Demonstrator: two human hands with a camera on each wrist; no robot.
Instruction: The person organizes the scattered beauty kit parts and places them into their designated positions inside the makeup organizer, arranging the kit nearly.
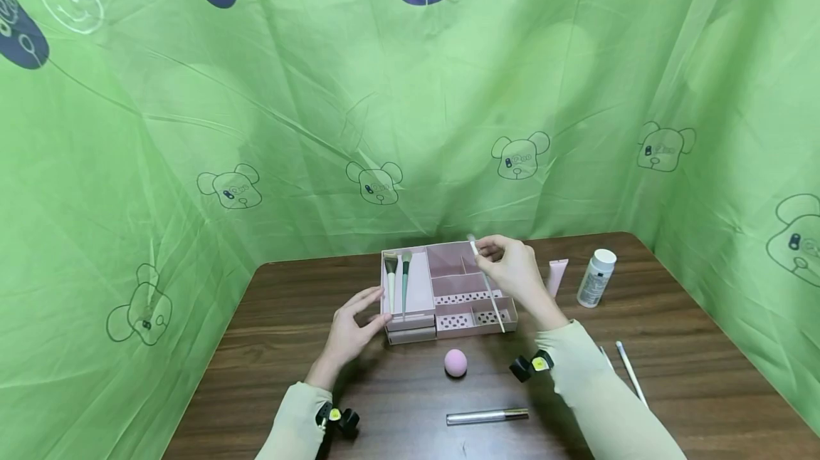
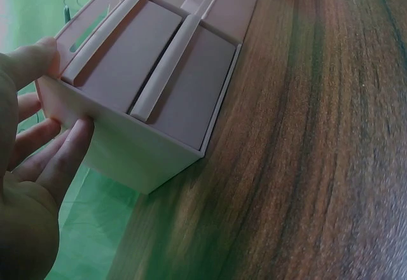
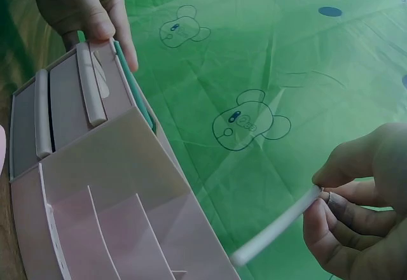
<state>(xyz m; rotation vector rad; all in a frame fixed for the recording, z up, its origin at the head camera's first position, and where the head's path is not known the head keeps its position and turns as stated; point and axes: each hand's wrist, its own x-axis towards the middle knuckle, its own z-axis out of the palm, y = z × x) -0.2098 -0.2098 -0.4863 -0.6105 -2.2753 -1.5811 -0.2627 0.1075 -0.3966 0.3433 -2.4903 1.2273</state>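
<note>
A pink makeup organizer with drawers and compartments stands at the back of the table. My left hand holds its front left corner, thumb at the front edge and fingers along the side wall. Two makeup brushes, one with a pale handle and one with a green handle, lie in the organizer's left top section. My right hand pinches a thin makeup brush with a white handle. In the head view this brush slants across the organizer's right compartments, its bristles up.
Right of the organizer stand a pink tube and a white-capped bottle. A pink ball and a silver tube lie in front. Near the right sleeve lies a white stick. Green curtains enclose the table.
</note>
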